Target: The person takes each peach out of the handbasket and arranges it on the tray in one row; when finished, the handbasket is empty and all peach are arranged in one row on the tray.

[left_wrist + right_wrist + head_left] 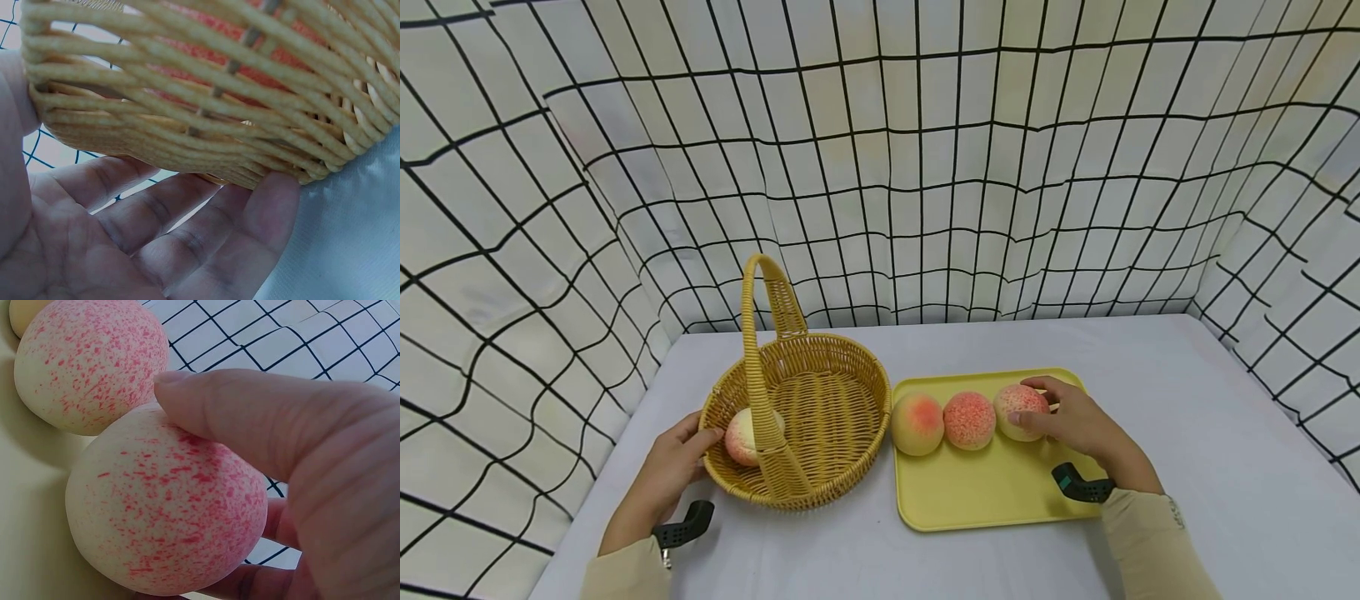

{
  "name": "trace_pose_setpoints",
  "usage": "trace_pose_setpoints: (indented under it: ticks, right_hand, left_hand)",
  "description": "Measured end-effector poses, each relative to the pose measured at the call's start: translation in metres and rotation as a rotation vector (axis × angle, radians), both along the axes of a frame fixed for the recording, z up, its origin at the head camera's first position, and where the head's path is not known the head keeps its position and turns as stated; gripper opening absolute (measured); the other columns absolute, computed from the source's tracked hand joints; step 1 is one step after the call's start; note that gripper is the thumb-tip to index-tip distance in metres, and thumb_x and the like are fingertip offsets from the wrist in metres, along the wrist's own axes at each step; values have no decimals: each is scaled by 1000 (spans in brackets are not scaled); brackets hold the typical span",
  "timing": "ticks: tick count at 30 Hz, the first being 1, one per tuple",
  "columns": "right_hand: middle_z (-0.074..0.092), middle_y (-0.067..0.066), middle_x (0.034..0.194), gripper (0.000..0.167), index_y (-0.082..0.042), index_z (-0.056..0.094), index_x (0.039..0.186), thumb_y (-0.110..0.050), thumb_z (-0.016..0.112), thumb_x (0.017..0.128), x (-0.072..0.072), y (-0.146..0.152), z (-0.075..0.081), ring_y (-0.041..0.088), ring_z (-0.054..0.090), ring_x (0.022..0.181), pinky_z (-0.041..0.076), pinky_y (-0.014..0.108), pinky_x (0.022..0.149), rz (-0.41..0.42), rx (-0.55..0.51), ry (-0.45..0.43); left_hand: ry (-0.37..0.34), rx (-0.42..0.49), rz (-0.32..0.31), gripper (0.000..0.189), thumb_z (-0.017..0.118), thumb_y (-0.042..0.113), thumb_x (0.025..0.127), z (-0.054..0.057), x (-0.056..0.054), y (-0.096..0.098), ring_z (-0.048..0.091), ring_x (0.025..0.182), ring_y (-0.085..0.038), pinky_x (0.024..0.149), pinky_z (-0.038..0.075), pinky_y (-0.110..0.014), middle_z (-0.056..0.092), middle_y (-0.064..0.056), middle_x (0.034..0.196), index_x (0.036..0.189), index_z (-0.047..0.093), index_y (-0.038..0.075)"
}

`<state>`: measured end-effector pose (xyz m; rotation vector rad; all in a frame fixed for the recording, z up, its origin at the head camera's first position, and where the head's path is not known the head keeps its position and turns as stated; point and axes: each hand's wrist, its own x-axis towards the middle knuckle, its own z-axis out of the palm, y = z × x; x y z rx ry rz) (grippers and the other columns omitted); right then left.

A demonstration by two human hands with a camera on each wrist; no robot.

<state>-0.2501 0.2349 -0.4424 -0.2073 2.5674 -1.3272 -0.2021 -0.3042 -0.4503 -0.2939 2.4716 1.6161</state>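
My left hand [668,468] grips the left side of a wicker basket [867,367], thumb over the rim and fingers against the outside wall [181,206]. Inside the basket, at its left, lies one pale pink peach [742,439], partly behind the tall handle. On a yellow tray [977,500] several peaches form a row. Around the rightmost one, a pink-speckled peach [162,500], my right hand [1086,422] curls its thumb and fingers. Beside it sit a redder peach [969,421] and a yellow peach with a red blush [917,425].
A white cloth [1210,433] covers the table. White sheeting with a black grid net [917,192] closes off the back and both sides. The tray's left edge stands right beside the basket.
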Motion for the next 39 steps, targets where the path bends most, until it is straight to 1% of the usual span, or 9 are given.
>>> trace_pose_setpoints:
  ticks: [6,10,14,19,24,27,30,34,39]
  right_hand:
    - [61,19,125,76,-3,47,152,-41,76,93,-1,1,0,29,58,106,54,35,79,-3,19,4]
    - [58,21,135,78,-4,46,154,-44,76,93,0,2,0,35,57,117,54,37,85,-4,32,4]
    - [52,25,146,79,-6,44,156,-46,74,95,1,2,1,42,55,126,54,46,93,-3,44,9]
    - [45,29,153,75,-7,40,158,-46,67,100,2,2,2,49,50,134,50,57,102,-2,45,27]
    - [37,30,160,74,-8,35,161,-48,60,104,3,0,6,54,36,145,40,68,109,-17,35,53]
    - [32,27,164,78,-12,31,164,-54,57,103,3,-3,9,55,27,149,32,74,111,-33,55,67]
    - [27,22,168,85,-17,26,166,-61,58,101,3,-7,13,54,21,151,27,77,112,-47,78,80]
    - [20,20,171,90,-20,22,167,-64,60,98,2,-12,18,53,18,154,25,78,113,-69,97,117]
    - [20,19,171,91,-20,22,168,-62,62,98,0,-18,24,51,18,154,25,77,114,-69,103,165]
  left_hand:
    - [11,-13,-10,60,44,27,112,-1,0,-1,58,129,-32,87,61,-34,36,-31,160,163,27,0]
    - [15,-17,-9,60,44,27,112,-1,0,-1,56,131,-35,88,61,-35,36,-31,160,163,27,-1]
    - [12,-21,-3,60,44,27,112,-1,1,0,55,133,-37,89,61,-36,35,-31,161,163,27,0]
    - [10,-21,-4,60,44,27,112,-1,1,-1,56,131,-36,89,61,-36,36,-31,160,163,28,0]
    - [15,-24,-9,59,43,27,112,0,1,-1,59,125,-31,87,61,-34,39,-30,159,162,29,0]
    - [16,-26,-9,60,43,28,112,0,1,-1,60,124,-30,87,61,-34,39,-30,158,162,28,0]
    - [14,-23,-9,60,43,28,112,0,0,-1,61,124,-29,86,61,-33,39,-30,158,163,27,0]
    - [10,-21,-8,60,43,28,111,0,1,-2,60,125,-29,87,61,-33,39,-30,158,163,27,0]
    - [7,-20,-7,61,43,28,111,0,1,-1,61,124,-28,87,61,-33,39,-30,159,163,27,0]
